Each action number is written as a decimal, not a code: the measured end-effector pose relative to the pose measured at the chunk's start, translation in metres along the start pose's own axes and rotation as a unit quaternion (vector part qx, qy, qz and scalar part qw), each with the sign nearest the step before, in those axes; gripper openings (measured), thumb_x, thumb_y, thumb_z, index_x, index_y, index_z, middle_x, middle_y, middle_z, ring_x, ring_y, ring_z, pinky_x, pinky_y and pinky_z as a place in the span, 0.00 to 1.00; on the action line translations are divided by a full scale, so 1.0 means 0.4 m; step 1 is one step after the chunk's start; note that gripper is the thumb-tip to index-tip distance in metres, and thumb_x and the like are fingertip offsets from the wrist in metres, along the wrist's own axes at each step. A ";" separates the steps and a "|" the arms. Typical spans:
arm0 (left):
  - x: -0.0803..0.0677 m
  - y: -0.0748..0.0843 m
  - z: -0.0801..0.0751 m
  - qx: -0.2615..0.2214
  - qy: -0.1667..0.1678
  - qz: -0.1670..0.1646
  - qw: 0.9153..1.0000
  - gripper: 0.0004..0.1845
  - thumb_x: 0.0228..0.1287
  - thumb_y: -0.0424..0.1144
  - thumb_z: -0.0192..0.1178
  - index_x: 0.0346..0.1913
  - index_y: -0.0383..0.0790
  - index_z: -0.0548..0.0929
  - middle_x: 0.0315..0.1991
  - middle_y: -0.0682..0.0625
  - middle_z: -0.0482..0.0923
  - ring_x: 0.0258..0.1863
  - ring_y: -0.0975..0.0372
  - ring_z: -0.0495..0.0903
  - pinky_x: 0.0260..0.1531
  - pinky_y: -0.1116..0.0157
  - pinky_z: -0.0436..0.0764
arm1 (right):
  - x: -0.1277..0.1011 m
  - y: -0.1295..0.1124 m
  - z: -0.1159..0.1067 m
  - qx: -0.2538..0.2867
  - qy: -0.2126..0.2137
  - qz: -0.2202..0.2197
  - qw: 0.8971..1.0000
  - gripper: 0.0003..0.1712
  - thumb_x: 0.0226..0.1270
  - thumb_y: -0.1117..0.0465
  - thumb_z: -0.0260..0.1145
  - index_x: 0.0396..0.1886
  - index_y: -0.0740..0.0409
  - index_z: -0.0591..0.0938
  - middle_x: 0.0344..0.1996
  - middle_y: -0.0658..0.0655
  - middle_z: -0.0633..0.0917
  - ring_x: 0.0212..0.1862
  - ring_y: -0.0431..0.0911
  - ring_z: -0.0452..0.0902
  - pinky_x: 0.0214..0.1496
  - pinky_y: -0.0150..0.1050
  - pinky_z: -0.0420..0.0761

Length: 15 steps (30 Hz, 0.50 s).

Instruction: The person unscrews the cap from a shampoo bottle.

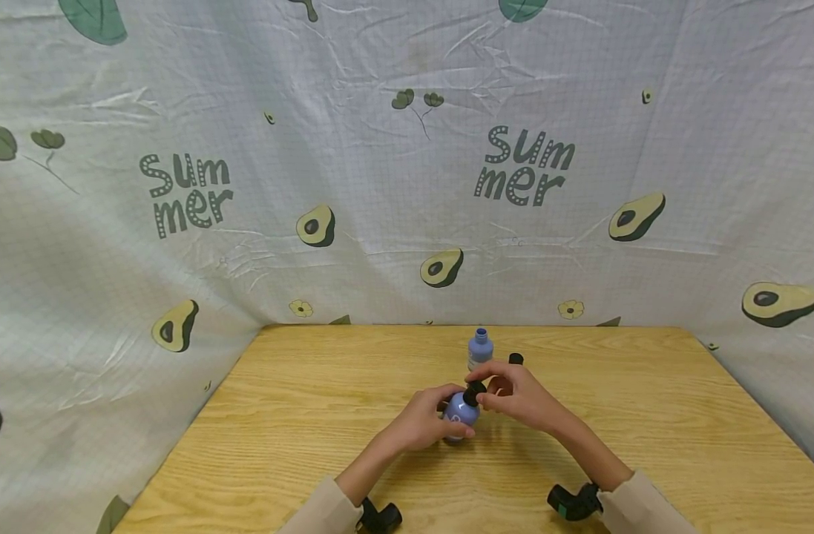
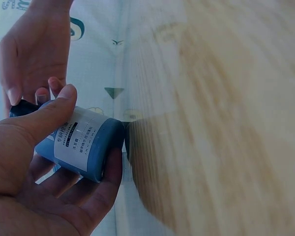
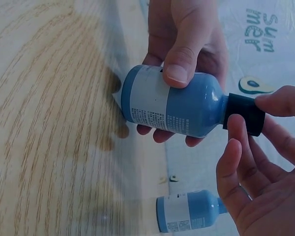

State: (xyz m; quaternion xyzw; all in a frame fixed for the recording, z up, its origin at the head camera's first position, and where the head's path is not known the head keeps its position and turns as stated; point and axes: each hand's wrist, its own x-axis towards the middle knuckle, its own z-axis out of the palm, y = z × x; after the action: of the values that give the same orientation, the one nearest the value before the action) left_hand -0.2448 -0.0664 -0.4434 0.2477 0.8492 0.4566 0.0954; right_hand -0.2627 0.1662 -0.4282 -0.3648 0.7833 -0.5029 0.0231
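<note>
My left hand (image 1: 420,420) grips a blue bottle (image 3: 195,105) with a white label round its body, thumb on one side and fingers on the other. A black cap (image 3: 244,114) sits on the bottle's neck. The fingertips and thumb of my right hand (image 1: 523,399) pinch this cap. In the head view the bottle leans slightly, its cap toward the right hand. Behind the hands, a second blue bottle (image 1: 481,348) stands upright with its neck uncapped. Close to its right, a small black cap-like piece (image 1: 516,359) shows above the right hand, its lower part hidden.
The wooden table (image 1: 300,415) reaches back to a pale cloth (image 1: 360,170) printed with avocados and lettering, which hangs behind and at both sides. Black wrist devices (image 1: 572,503) show at both sleeves near the front.
</note>
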 end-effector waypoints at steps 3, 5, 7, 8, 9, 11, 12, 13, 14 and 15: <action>0.000 0.000 0.000 -0.001 0.000 -0.001 1.000 0.28 0.63 0.40 0.75 0.66 0.44 0.80 0.57 0.46 0.84 0.54 0.53 0.84 0.46 0.64 0.83 | 0.000 0.000 0.000 0.000 -0.001 0.002 1.000 0.19 0.72 0.66 0.66 0.59 0.69 0.81 0.52 0.70 0.84 0.34 0.39 0.80 0.36 0.35 0.83; 0.000 0.000 0.000 -0.003 0.000 -0.002 1.000 0.28 0.63 0.40 0.74 0.66 0.44 0.80 0.57 0.46 0.84 0.54 0.53 0.84 0.46 0.64 0.83 | 0.000 0.000 -0.001 -0.005 0.004 0.010 1.000 0.20 0.72 0.64 0.67 0.60 0.67 0.81 0.54 0.71 0.83 0.35 0.39 0.80 0.37 0.35 0.83; 0.000 -0.001 0.000 -0.003 -0.001 -0.001 1.000 0.29 0.63 0.40 0.74 0.66 0.44 0.80 0.58 0.46 0.84 0.54 0.53 0.84 0.46 0.64 0.83 | 0.000 0.000 -0.001 -0.014 0.013 0.023 1.000 0.20 0.72 0.61 0.69 0.60 0.65 0.81 0.55 0.70 0.83 0.36 0.39 0.79 0.38 0.35 0.82; 0.001 -0.001 0.001 -0.004 -0.001 0.000 1.000 0.29 0.63 0.40 0.74 0.67 0.44 0.80 0.58 0.45 0.84 0.54 0.53 0.84 0.46 0.65 0.83 | -0.001 0.000 -0.001 -0.020 0.018 0.030 0.999 0.20 0.71 0.60 0.69 0.59 0.64 0.81 0.54 0.69 0.84 0.36 0.39 0.79 0.38 0.34 0.82; 0.001 -0.001 0.000 -0.004 -0.001 0.001 1.000 0.29 0.63 0.40 0.74 0.67 0.44 0.80 0.58 0.45 0.84 0.54 0.53 0.84 0.45 0.65 0.83 | -0.001 0.000 -0.001 -0.026 0.024 0.036 0.999 0.20 0.71 0.59 0.70 0.58 0.65 0.82 0.53 0.68 0.84 0.36 0.39 0.79 0.38 0.34 0.82; 0.002 -0.001 0.000 -0.003 -0.002 0.004 1.000 0.29 0.64 0.40 0.74 0.67 0.44 0.80 0.58 0.45 0.84 0.54 0.53 0.84 0.45 0.66 0.83 | -0.002 0.001 -0.001 -0.037 0.033 0.046 0.998 0.20 0.71 0.58 0.70 0.57 0.65 0.82 0.52 0.65 0.85 0.36 0.38 0.79 0.37 0.34 0.82; 0.002 -0.001 0.000 -0.003 -0.002 0.004 1.000 0.29 0.64 0.40 0.74 0.67 0.44 0.79 0.58 0.45 0.84 0.54 0.53 0.84 0.45 0.66 0.83 | -0.002 0.002 -0.001 -0.039 0.036 0.050 0.997 0.19 0.71 0.58 0.71 0.55 0.65 0.82 0.50 0.64 0.85 0.36 0.38 0.79 0.36 0.34 0.81; 0.003 -0.001 0.000 -0.003 -0.001 0.005 1.000 0.29 0.64 0.39 0.74 0.67 0.44 0.80 0.58 0.45 0.84 0.54 0.53 0.84 0.45 0.66 0.83 | -0.002 0.003 -0.002 -0.040 0.039 0.051 0.997 0.19 0.71 0.58 0.71 0.54 0.65 0.83 0.49 0.64 0.85 0.36 0.39 0.79 0.36 0.34 0.81; 0.003 -0.001 0.000 -0.003 -0.001 0.005 1.000 0.29 0.64 0.39 0.74 0.67 0.44 0.80 0.57 0.45 0.84 0.54 0.53 0.84 0.45 0.66 0.83 | -0.002 0.004 -0.002 -0.040 0.040 0.052 0.997 0.18 0.71 0.58 0.71 0.54 0.65 0.83 0.48 0.63 0.85 0.35 0.39 0.79 0.35 0.34 0.81; 0.003 -0.001 0.000 -0.003 -0.001 0.004 1.000 0.29 0.64 0.39 0.74 0.67 0.44 0.80 0.57 0.45 0.84 0.54 0.53 0.84 0.45 0.66 0.83 | -0.002 0.005 -0.002 -0.040 0.041 0.052 0.997 0.17 0.71 0.59 0.71 0.53 0.64 0.83 0.48 0.63 0.85 0.35 0.39 0.79 0.35 0.34 0.81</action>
State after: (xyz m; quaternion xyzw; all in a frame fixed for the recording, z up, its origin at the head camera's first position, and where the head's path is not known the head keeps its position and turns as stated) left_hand -0.2459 -0.0658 -0.4436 0.2515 0.8466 0.4594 0.0949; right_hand -0.2635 0.1676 -0.4296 -0.3034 0.8207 -0.4841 0.0027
